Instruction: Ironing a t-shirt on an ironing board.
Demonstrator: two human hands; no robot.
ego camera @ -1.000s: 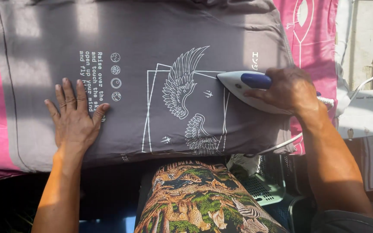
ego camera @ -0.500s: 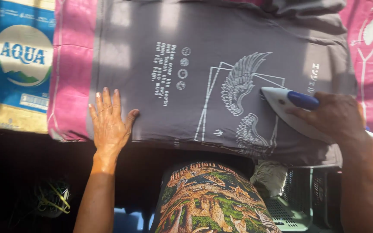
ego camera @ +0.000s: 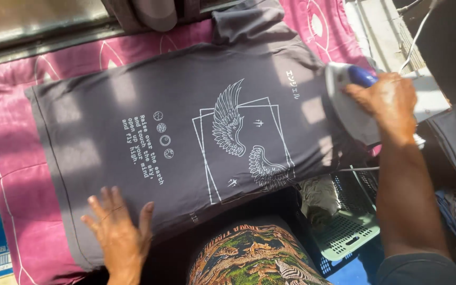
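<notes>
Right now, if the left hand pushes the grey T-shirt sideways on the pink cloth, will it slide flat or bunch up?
The grey T-shirt is probably floppy: it lies limp and flat on the pink cloth, its top crumpled. Pushed by the left hand, it would likely wrinkle rather than slide whole. The iron under the right hand may pin that end.

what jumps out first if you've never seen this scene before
The grey t-shirt with its white wing print, spread flat over a pink cloth, fills the middle of the view. At its right edge the right hand grips a white iron with a blue handle, while the left hand lies flat with fingers spread on the shirt's near edge.
</notes>
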